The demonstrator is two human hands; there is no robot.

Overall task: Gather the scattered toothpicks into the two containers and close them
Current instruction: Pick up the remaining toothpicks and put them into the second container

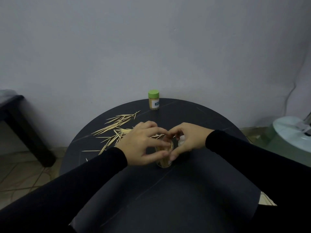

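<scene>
We have both hands around the open clear container (164,158), which stands on the dark round surface (185,190) just in front of us, already partly filled with upright toothpicks. Our left hand (143,143) curls its fingers (158,154) round the container's side and rim, and our right hand (186,140) pinches at the rim from the other side, with something white tucked under its palm, likely the lid, though we cannot tell for sure. The loose toothpicks (116,130) lie fanned out just left of our hands; they are light, stiff, thin and sharp-tipped, so we judge them best swept into a parallel bundle and pinched at mid-length. The green-capped container (153,101) stands closed at the far edge.
</scene>
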